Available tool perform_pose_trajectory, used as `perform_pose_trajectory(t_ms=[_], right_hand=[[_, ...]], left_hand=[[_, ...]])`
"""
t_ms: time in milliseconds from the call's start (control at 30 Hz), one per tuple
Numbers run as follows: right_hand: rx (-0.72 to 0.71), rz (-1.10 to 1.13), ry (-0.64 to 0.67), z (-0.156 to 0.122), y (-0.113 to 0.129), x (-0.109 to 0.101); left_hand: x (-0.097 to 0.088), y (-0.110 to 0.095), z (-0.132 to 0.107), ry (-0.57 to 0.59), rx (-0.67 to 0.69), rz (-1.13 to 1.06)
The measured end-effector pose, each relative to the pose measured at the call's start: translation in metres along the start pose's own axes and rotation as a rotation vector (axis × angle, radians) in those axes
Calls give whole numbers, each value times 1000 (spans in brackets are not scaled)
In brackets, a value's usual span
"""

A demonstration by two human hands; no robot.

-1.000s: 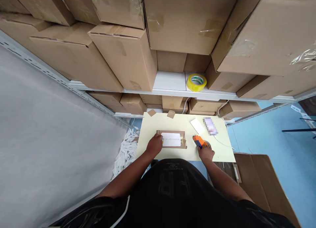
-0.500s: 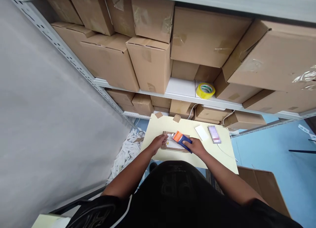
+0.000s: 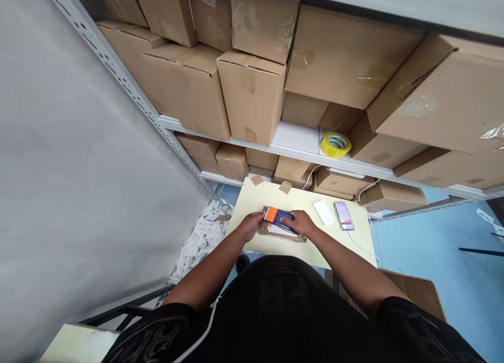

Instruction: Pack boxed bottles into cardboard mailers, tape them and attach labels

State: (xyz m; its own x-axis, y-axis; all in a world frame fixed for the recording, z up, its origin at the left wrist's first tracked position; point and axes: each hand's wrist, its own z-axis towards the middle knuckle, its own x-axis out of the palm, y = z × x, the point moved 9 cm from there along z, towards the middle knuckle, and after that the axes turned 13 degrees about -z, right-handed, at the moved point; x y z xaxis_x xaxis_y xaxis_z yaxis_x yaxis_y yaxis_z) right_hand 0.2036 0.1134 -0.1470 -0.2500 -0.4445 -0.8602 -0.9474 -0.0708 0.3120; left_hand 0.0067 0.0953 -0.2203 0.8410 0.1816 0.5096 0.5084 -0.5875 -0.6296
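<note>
Between my hands is a small flat box, orange at its left end and dark blue elsewhere (image 3: 274, 215). My right hand (image 3: 302, 222) grips its blue end, thumb on top. At the orange end, my left hand (image 3: 252, 225) has its fingers closed on the edge; the fingertips are partly hidden. Just beneath lies a shallow cardboard carton (image 3: 283, 235) with something white inside, partly covered by the small box. Both rest over a pale yellow table (image 3: 252, 246).
A white flat box (image 3: 323, 212) and a phone with a blurred screen (image 3: 344, 216) lie on the table's right. Cardboard scraps (image 3: 285, 187) sit along its back. Shelves of cartons (image 3: 252, 98) rise behind, with yellow tape (image 3: 336, 145). White strips (image 3: 199, 242) heap on the left floor.
The orange and blue box has moved left and levelled out, so its orange end now meets my left hand. My right hand went left with it. The view has shifted slightly.
</note>
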Motion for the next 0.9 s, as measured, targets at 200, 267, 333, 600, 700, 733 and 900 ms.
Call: perform_pose_trajectory(t_ms=[200, 267, 333, 600, 700, 733, 900], right_hand=[[-17, 43, 12, 6, 2, 4], [-10, 24, 12, 6, 1, 2], [-20, -20, 11, 5, 2, -2], [-57, -85, 65, -2, 7, -16], [-62, -84, 88, -3, 0, -18], [-58, -96, 95, -3, -5, -19], [-5, -196, 132, -5, -43, -33]], left_hand=[[-11, 4, 9, -106, 12, 91], [-13, 5, 10, -133, 31, 115], [-14, 5, 9, -148, 58, 135], [-5, 17, 3, -139, 136, 198], [-8, 13, 5, -143, 160, 233], [-14, 8, 5, -157, 169, 245], [-53, -23, 8, -222, 188, 323]])
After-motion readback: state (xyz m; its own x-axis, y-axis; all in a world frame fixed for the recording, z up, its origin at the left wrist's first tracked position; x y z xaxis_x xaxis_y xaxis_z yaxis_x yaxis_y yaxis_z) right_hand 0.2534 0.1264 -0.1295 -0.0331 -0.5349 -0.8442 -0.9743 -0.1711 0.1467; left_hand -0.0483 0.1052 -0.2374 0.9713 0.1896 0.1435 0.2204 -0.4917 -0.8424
